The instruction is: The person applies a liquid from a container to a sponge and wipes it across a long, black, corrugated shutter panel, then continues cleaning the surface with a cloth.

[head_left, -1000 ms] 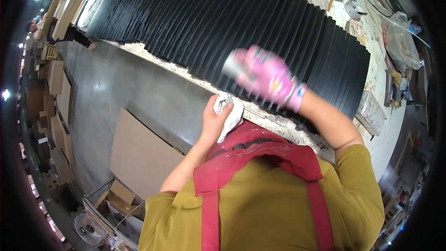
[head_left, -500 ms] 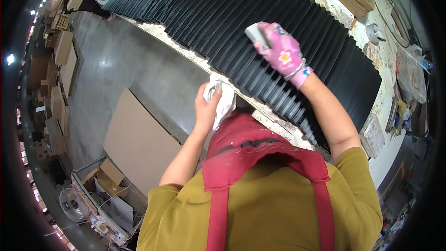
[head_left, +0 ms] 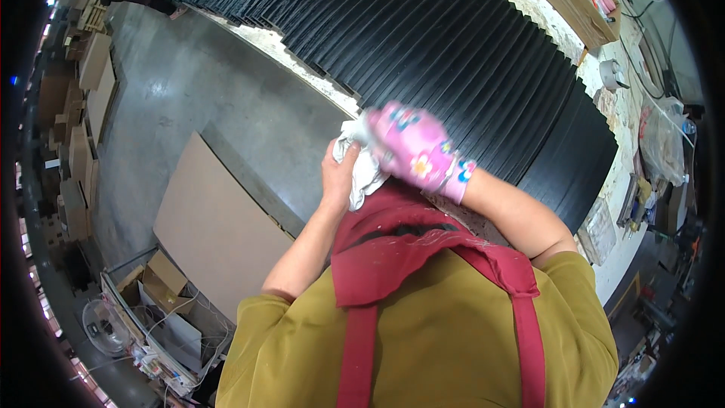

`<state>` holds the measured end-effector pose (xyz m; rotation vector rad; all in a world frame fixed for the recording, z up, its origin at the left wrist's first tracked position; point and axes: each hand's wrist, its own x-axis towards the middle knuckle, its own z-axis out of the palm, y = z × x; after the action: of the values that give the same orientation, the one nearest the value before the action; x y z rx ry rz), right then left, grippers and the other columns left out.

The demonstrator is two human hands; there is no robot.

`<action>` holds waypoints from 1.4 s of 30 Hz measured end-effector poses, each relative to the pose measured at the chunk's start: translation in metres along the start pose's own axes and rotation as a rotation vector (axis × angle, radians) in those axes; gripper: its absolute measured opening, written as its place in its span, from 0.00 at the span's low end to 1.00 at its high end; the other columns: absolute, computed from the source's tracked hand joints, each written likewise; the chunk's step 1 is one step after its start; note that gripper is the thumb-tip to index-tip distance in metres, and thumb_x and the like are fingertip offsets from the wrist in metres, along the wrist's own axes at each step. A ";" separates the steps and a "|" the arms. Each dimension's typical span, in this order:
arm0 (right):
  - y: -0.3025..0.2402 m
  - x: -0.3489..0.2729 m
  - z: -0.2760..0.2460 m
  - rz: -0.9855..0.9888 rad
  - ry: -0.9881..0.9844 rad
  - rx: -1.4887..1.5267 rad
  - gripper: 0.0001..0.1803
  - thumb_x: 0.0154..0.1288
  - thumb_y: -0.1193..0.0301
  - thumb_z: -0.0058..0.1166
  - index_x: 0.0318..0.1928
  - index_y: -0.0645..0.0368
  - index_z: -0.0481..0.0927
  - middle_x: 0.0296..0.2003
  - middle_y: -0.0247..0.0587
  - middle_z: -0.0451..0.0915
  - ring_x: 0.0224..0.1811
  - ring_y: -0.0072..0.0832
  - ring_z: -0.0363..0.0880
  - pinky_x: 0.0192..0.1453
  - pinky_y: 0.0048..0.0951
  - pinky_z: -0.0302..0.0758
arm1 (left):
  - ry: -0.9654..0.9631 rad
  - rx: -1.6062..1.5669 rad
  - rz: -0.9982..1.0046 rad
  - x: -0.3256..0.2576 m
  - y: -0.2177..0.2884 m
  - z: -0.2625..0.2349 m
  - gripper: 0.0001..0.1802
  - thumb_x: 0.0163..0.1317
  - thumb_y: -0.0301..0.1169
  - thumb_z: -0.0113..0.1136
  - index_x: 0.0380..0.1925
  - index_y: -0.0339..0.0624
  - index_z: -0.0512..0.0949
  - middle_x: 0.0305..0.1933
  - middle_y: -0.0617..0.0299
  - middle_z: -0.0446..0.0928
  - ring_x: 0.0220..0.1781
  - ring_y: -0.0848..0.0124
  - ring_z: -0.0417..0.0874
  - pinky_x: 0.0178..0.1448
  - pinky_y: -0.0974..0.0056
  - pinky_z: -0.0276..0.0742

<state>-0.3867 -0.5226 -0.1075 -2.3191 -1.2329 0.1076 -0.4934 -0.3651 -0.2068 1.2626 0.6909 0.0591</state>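
My left hand (head_left: 337, 174), bare, is closed on a crumpled white cloth (head_left: 368, 179) in front of my apron. Against that cloth, my right hand (head_left: 417, 143), in a pink flowered glove, holds a whitish block (head_left: 365, 127). The block is blurred and partly hidden by the glove and the cloth. Beyond both hands, long black strips (head_left: 453, 45) lie side by side with uneven ends on a pale, stained worktable (head_left: 332, 94).
A cardboard box (head_left: 566, 0) and a roll of tape (head_left: 613, 74) sit on the table's far right. A clear plastic bag (head_left: 664, 140) lies near the right edge. Left of me a brown board (head_left: 215, 219) stands above the floor, near a fan (head_left: 106, 326).
My right hand has come from over the black strips toward me and to the left, bringing the block to the cloth. Pale streaks on the nearer strips no longer show. My left hand barely moved.
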 end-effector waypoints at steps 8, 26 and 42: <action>0.045 0.007 -0.039 0.207 0.118 -0.048 0.24 0.64 0.65 0.59 0.59 0.59 0.74 0.42 0.49 0.77 0.43 0.46 0.80 0.48 0.42 0.78 | 0.020 -0.134 -0.027 -0.008 0.001 -0.004 0.15 0.70 0.33 0.60 0.51 0.34 0.76 0.46 0.58 0.82 0.45 0.74 0.82 0.50 0.68 0.79; 0.074 0.042 -0.041 -0.545 -0.044 -0.338 0.20 0.65 0.69 0.53 0.58 0.43 0.77 0.52 0.38 0.82 0.55 0.35 0.81 0.54 0.37 0.80 | 0.021 -0.087 -0.008 -0.025 -0.001 0.018 0.17 0.70 0.33 0.61 0.52 0.34 0.75 0.47 0.59 0.81 0.47 0.74 0.80 0.53 0.67 0.76; 0.192 0.046 -0.090 -0.381 0.113 -0.375 0.11 0.70 0.64 0.52 0.48 0.52 0.82 0.33 0.37 0.84 0.36 0.31 0.86 0.36 0.33 0.84 | -0.005 0.038 -0.018 -0.056 0.019 0.040 0.18 0.69 0.32 0.61 0.55 0.35 0.74 0.48 0.60 0.81 0.49 0.74 0.80 0.55 0.68 0.76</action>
<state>-0.1886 -0.6101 -0.1123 -2.2967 -1.7272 -0.4139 -0.5117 -0.4152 -0.1598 1.2919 0.7019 0.0282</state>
